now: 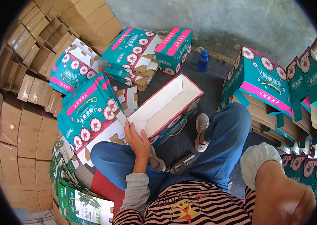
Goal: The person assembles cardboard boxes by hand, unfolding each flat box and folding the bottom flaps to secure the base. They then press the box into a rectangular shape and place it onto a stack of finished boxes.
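An open-topped teal and pink carton [173, 129] with a white inside stands tilted across the floor in front of my legs. My left hand [137, 141] rests at the carton's near left end, fingers stretched and apart, fingertips touching its rim. Close to the camera at the lower right is my right hand [287, 197], raised away from the carton. A pale sleeve cover [260, 161] sits around that arm. The right fingers are bent and partly cut off by the view's edge, so whether they hold anything is hidden.
Flat teal cartons [91, 116] lie stacked at left, with another stack [130, 52] behind. A finished box [173, 50] and blue bottle [203, 60] stand near the wall. More boxes [265, 80] are piled right. Brown cartons [27, 127] line the left; green packaging [87, 204] lies below.
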Demonstrator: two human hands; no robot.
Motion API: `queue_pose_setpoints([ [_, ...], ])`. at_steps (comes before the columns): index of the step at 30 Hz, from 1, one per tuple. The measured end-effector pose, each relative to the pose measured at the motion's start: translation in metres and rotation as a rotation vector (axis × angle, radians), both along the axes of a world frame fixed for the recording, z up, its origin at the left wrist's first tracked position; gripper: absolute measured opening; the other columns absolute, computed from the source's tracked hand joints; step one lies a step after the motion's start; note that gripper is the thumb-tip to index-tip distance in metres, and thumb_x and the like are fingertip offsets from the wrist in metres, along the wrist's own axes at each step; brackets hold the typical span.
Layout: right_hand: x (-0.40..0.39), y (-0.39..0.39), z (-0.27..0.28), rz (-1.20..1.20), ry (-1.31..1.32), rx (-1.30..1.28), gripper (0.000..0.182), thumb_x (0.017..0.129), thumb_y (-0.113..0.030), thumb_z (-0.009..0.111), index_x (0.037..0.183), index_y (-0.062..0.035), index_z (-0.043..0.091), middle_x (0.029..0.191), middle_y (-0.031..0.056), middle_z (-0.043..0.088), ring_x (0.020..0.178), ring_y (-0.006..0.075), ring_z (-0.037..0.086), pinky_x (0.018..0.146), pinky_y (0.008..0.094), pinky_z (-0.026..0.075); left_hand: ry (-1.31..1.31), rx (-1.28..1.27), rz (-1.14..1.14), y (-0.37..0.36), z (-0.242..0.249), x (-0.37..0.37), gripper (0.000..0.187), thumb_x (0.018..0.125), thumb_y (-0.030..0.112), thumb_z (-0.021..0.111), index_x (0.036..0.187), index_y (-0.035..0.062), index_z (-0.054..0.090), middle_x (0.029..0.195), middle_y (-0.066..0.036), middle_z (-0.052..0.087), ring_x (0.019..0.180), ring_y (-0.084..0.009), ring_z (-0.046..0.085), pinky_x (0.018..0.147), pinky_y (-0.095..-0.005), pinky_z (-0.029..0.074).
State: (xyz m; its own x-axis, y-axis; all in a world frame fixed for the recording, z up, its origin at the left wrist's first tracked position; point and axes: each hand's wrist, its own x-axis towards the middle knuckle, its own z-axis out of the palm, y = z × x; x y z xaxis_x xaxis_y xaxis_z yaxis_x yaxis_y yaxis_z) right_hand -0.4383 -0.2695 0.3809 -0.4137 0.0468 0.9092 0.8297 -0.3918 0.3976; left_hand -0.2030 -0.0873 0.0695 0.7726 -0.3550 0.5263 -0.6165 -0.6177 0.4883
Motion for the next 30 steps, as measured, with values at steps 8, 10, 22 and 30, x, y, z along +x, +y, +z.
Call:
queue_pose_setpoints([
  [8, 0.017, 0.007, -0.001, -0.032, -0.061, -0.035, 0.024, 0.082, -0.019, 0.056, 0.104, -0.0104, 0.060, 0.104, 0.0018, 0.061, 0.094, 0.0126, 0.058, 0.085, 0.0290, 0.048, 0.097, -0.131, 0.012, 0.010, -0.012, 0.006, 0.053, 0.088, 0.021, 0.051, 0.131, -0.0057, 0.036, 0.136, -0.029, 0.034, 0.126, -0.0422, 0.034, 0.105, -0.0457, 0.026],
  [10, 0.035, -0.003, 0.000, 0.122, -0.092, -0.141, 0.027, 0.083, -0.028, 0.058, 0.104, -0.0119, 0.060, 0.103, 0.0025, 0.061, 0.095, 0.0127, 0.058, 0.086, 0.0309, 0.048, 0.140, -0.168, 0.021, 0.012, -0.018, 0.010, 0.053, 0.089, 0.023, 0.051, 0.131, -0.0057, 0.036, 0.135, -0.029, 0.034, 0.127, -0.0405, 0.034, 0.105, -0.0439, 0.026],
  [22, 0.200, -0.220, -0.270, -0.731, 1.922, 0.304, 0.059, 0.092, -0.055, 0.036, 0.104, -0.0023, 0.060, 0.100, 0.0214, 0.062, 0.094, 0.0367, 0.059, 0.078, 0.0416, 0.045, 1.418, -0.513, 0.231, 0.027, -0.024, 0.089, 0.088, 0.081, 0.077, 0.027, 0.122, 0.0033, 0.051, 0.112, -0.015, 0.055, 0.100, -0.0300, 0.051, 0.083, -0.0445, 0.041],
  [30, 0.198, -0.207, -0.300, -0.053, 2.408, 0.782, 0.086, 0.085, -0.074, 0.025, 0.112, -0.0006, 0.061, 0.099, 0.0106, 0.064, 0.077, 0.0168, 0.059, 0.067, 0.0284, 0.045, 1.807, -0.393, 0.122, 0.028, -0.078, 0.104, 0.105, 0.067, 0.090, 0.025, 0.132, 0.0100, 0.045, 0.129, -0.021, 0.049, 0.117, -0.0413, 0.048, 0.091, -0.0604, 0.038],
])
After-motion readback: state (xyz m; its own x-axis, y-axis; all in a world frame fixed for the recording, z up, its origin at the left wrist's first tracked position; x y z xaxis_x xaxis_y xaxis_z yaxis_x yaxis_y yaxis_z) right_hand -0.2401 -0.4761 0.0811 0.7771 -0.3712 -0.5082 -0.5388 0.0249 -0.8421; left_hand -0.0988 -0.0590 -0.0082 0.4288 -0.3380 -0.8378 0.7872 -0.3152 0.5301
